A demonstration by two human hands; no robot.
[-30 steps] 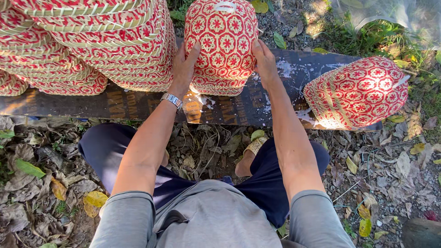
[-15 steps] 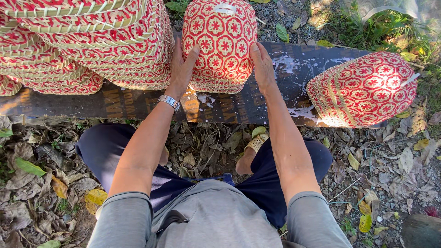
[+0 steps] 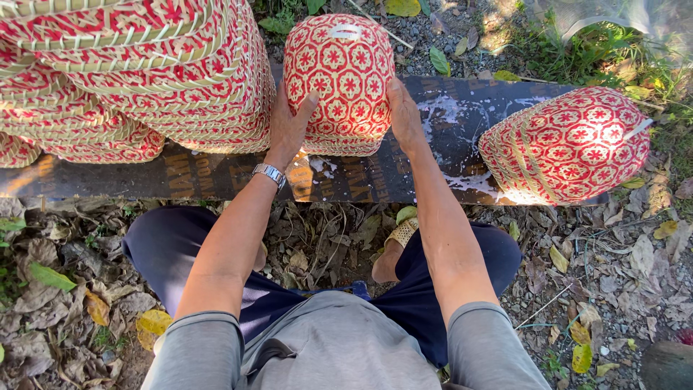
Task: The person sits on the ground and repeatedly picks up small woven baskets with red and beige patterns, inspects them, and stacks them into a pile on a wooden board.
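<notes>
Red-and-cream woven basket (image 3: 339, 79) | clasped between left hand (image 3: 287, 130), right hand (image 3: 403, 115) | white label on top

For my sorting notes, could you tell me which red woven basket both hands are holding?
The upright middle basket, clasped between left hand and right hand; the others sit untouched.

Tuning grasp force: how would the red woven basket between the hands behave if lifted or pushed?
Basket: thin woven strips, so probably light and slightly springy under the left hand and right hand. The textured weave should resist slipping. It stands upright on the board, taller than wide, so a side push might tip it.
</notes>
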